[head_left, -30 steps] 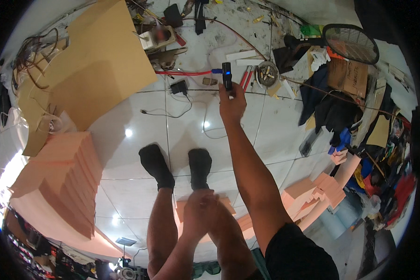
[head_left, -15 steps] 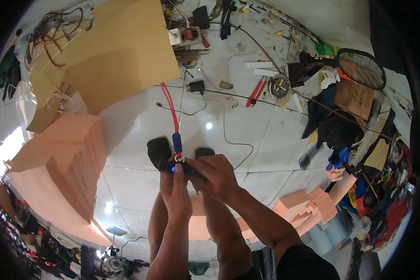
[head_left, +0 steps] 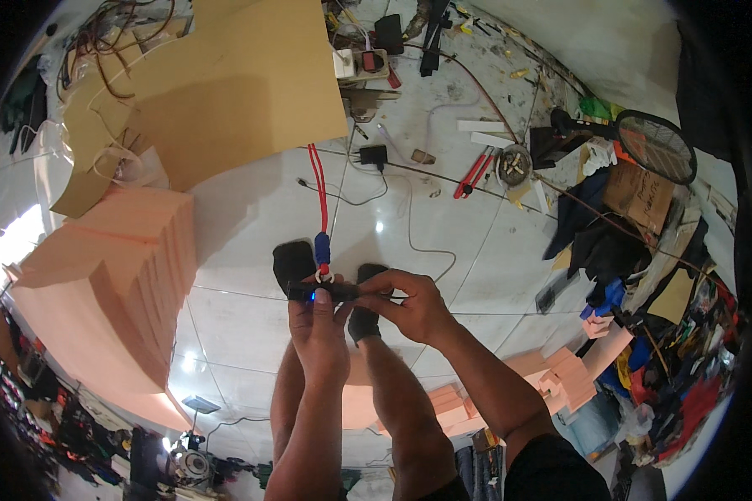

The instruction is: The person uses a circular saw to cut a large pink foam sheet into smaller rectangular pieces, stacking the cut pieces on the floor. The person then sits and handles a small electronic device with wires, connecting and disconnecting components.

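My left hand (head_left: 317,338) is closed around a small black device (head_left: 301,291) with a lit blue spot, its thumb pressed near the light. A pale ring (head_left: 323,276) sits at the device's upper side. From it a red cord (head_left: 319,188) with a blue wrapped section (head_left: 322,248) runs away over the floor. My right hand (head_left: 414,309) pinches at the device's right end. Something thin and dark shows between its fingers, too small to make out. Both hands are above my feet in black footwear (head_left: 294,265).
A tan sheet (head_left: 242,92) lies at the far left, above stacked peach foam blocks (head_left: 109,284). Beyond my hands are a black charger with cable (head_left: 373,155), red-handled pliers (head_left: 474,173) and an ashtray (head_left: 514,167). A racket-shaped swatter (head_left: 656,146) and clutter lie right.
My right hand has drawn slightly rightward from the device, uncovering more of its right end. My left hand keeps its hold. The whole view has shifted a little.
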The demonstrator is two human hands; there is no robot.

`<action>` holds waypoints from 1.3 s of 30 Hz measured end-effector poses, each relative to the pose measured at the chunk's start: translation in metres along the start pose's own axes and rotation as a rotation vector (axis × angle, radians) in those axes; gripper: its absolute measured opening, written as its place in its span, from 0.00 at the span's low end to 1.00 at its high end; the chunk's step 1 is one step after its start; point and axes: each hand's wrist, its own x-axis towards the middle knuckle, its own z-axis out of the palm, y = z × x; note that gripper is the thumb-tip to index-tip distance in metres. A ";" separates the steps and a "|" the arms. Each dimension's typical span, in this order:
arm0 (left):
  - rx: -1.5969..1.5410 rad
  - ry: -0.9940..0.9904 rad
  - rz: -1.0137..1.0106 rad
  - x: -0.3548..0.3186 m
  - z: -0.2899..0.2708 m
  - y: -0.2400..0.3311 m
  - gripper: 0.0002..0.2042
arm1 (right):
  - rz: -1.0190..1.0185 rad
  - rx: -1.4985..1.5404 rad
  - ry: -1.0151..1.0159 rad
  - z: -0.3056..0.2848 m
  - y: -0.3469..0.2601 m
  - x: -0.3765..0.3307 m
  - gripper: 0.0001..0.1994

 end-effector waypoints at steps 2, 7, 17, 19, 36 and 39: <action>-0.007 -0.007 -0.003 0.001 -0.001 0.000 0.16 | 0.027 0.050 -0.015 -0.002 0.010 0.001 0.11; -0.011 0.012 -0.013 0.000 0.000 -0.003 0.15 | 0.072 0.119 -0.015 -0.003 0.008 0.001 0.11; -0.005 0.046 0.158 0.007 -0.013 0.013 0.12 | 0.065 -0.004 0.141 -0.023 0.056 0.013 0.08; 0.037 0.049 0.153 0.003 -0.012 0.010 0.11 | 0.021 -0.233 0.293 -0.036 0.065 0.047 0.11; 0.376 -0.471 -0.180 -0.015 -0.011 0.013 0.10 | -0.001 -0.946 0.596 -0.078 0.054 0.171 0.17; 0.415 -0.592 -0.243 -0.023 -0.014 0.012 0.09 | 0.348 -0.248 0.172 -0.045 0.053 0.156 0.22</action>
